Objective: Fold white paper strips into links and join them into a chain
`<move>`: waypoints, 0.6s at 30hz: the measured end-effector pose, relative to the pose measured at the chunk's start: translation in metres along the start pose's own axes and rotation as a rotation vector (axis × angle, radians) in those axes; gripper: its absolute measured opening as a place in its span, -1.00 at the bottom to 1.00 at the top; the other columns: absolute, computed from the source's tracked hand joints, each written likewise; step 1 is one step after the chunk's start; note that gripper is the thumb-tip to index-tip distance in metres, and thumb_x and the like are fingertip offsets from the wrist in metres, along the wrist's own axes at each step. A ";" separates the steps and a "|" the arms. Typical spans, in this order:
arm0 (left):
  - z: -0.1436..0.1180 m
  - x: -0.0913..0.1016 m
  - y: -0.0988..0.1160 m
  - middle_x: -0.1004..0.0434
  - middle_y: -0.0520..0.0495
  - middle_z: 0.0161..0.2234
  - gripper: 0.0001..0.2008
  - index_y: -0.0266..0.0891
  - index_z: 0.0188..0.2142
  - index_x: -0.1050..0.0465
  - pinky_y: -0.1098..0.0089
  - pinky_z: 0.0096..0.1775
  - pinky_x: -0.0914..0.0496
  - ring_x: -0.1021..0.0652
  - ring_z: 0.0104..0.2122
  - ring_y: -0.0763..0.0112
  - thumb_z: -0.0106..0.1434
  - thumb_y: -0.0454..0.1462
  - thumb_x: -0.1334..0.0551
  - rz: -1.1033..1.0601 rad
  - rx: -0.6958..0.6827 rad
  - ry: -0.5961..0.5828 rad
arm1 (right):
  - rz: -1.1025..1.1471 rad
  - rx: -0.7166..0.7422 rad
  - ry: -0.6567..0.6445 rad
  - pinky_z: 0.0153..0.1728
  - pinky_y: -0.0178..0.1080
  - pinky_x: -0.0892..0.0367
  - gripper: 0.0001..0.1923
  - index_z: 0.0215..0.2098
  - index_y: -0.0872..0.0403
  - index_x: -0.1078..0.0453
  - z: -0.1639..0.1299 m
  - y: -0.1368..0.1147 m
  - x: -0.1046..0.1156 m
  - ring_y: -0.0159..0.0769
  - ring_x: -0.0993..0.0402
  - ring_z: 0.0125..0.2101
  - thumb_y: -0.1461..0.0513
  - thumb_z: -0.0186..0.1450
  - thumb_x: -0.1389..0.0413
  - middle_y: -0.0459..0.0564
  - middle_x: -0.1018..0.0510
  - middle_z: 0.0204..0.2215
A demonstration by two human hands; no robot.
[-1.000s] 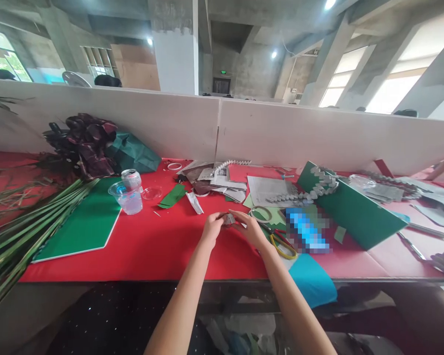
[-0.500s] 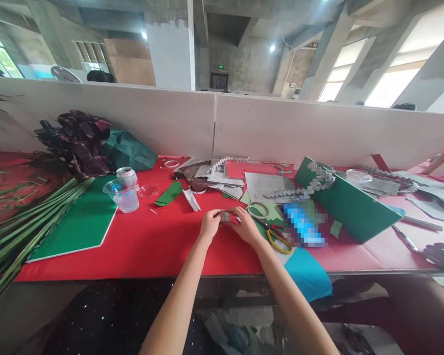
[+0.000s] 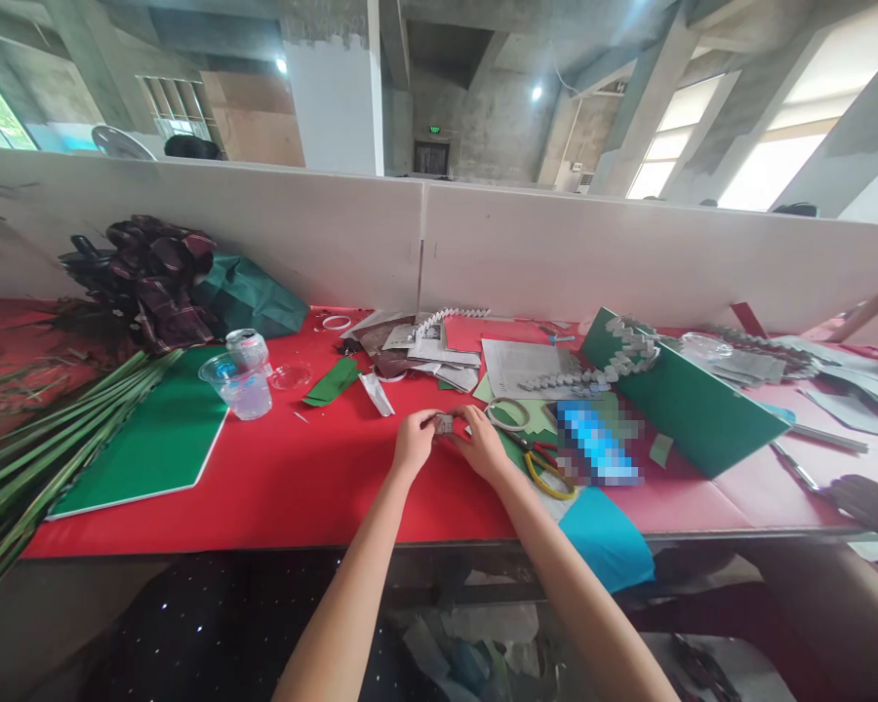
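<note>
While both forearms reach over the red tabletop (image 3: 285, 497), the fingers of the left hand (image 3: 413, 444) and right hand (image 3: 484, 447) pinch one small grey folded piece (image 3: 445, 424) between them, near the tabletop's middle. Beside the right hand lie one pale ring (image 3: 510, 427) and one yellow-handled tool (image 3: 533, 474). Of two boards, one green board (image 3: 146, 429) lies flat at left, and a second green board (image 3: 692, 419) stands propped at right. One clear cup (image 3: 246, 398) and one can (image 3: 249, 349) stand left. One co-worker's hand (image 3: 861, 499) shows far right, its grip unclear.
</note>
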State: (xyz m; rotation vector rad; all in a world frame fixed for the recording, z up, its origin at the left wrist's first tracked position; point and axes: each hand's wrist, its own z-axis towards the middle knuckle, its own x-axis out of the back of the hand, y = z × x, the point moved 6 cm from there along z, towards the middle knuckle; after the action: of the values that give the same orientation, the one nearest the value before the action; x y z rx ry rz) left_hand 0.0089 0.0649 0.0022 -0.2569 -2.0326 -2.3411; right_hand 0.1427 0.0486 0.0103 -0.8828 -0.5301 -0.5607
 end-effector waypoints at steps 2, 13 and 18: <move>-0.001 0.002 0.006 -0.58 -0.17 -0.22 -0.76 -0.27 -0.21 -0.55 0.35 -0.20 -0.44 -0.54 -0.22 0.26 0.20 -0.32 -0.13 0.040 -0.063 0.026 | 0.006 -0.010 0.015 -0.11 -0.10 -0.30 -0.76 -0.17 0.03 -0.30 0.000 -0.001 0.002 -0.14 -0.38 -0.16 0.23 0.19 -0.16 0.03 -0.47 -0.22; -0.003 0.008 0.012 -0.58 -0.17 -0.21 -0.74 -0.25 -0.20 -0.55 0.29 -0.12 -0.42 -0.54 -0.21 0.23 0.17 -0.38 -0.13 0.119 -0.080 0.059 | -0.012 0.107 -0.049 -0.03 -0.11 -0.29 -0.65 0.01 -0.05 -0.31 0.000 -0.016 0.007 -0.14 -0.35 -0.06 0.24 0.25 -0.12 0.02 -0.44 -0.09; -0.003 0.006 0.011 -0.57 -0.19 -0.17 -0.71 -0.29 -0.16 -0.54 0.29 -0.13 -0.41 -0.54 -0.19 0.22 0.21 -0.37 -0.09 0.171 -0.109 0.002 | -0.039 0.142 -0.083 -0.02 -0.13 -0.28 -0.63 0.08 -0.05 -0.28 -0.001 -0.015 0.004 -0.17 -0.33 -0.04 0.25 0.29 -0.07 0.02 -0.44 -0.06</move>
State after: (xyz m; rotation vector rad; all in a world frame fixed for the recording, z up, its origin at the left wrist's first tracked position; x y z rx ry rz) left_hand 0.0043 0.0608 0.0135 -0.4136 -1.8057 -2.3476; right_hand 0.1359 0.0390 0.0203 -0.7643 -0.6560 -0.5162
